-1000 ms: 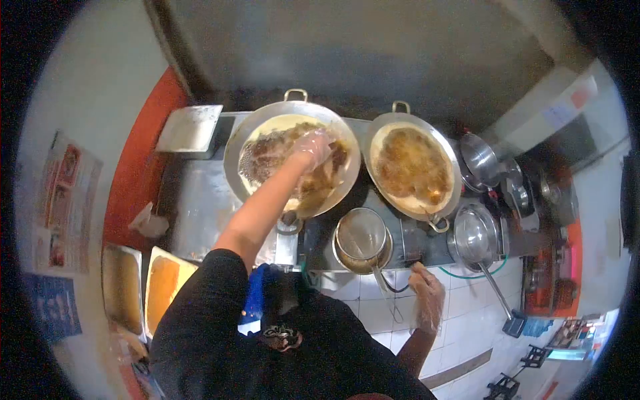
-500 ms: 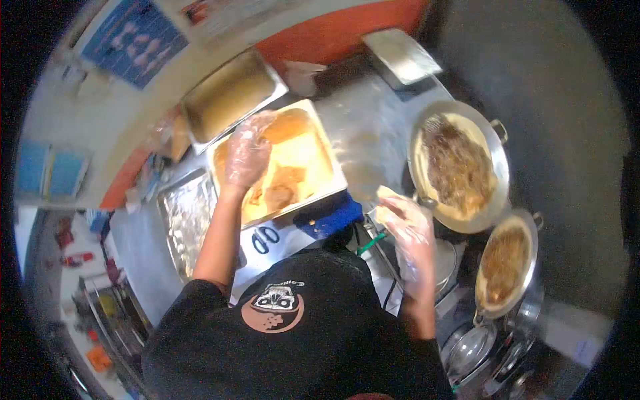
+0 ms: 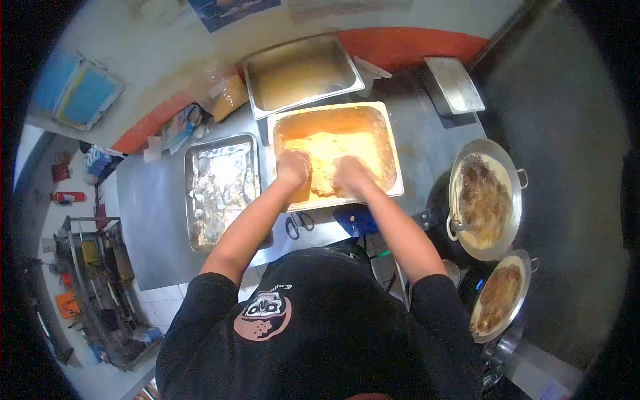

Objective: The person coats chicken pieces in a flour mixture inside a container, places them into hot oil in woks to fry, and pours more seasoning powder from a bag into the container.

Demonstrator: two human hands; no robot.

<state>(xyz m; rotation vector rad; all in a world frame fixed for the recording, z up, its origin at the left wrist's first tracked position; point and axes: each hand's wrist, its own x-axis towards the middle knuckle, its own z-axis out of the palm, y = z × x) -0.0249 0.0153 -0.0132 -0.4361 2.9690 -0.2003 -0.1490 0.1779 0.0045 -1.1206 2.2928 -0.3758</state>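
Note:
A deep rectangular pan (image 3: 397, 155) holds bright yellow-orange, flour-like coating (image 3: 327, 143) with darker clumps near its front edge. Both my hands are down in this pan. My left hand (image 3: 295, 168) is at the left side of the coating, fingers curled downward; whatever it grips is hidden. Across from it, my right hand (image 3: 353, 177) touches the coating at the right, its fingers smeared by motion. Black-handled scissors (image 3: 299, 225) lie on the steel table just in front of the pan.
Left of the pan sits a foil-lined tray (image 3: 223, 187). A larger steel pan (image 3: 300, 70) with yellowish contents stands behind. Two wide pans of bubbling oil, the nearer-to-wall one (image 3: 487, 200) and a lower one (image 3: 501, 300), are at the right. A metal container (image 3: 453, 87) stands back right.
My right hand has moved from beside the frying pans, where it held a pale piece, into the coating pan. My left hand has lowered into the coating. The view has turned.

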